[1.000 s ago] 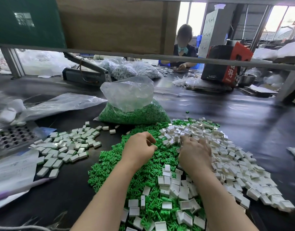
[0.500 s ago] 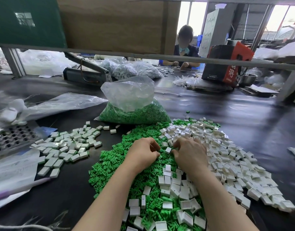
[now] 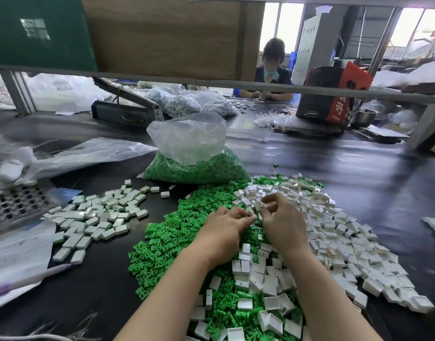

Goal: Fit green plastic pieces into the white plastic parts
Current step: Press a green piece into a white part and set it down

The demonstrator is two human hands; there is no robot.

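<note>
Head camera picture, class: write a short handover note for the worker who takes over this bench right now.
Left hand: fingers curled, pinching a small piece I cannot make out.
Right hand: pinching a white part at the fingertips, the two hands meeting.
Loose green pieces heaped in the middle, with more in the bag behind.
Empty white parts spread to the right.
Done: a heap of finished parts on the left.
Left: most of both heaps.

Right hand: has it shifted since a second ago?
Yes. The right hand has come left off the white parts, toward the left hand, meeting it in front of the green bag.
</note>
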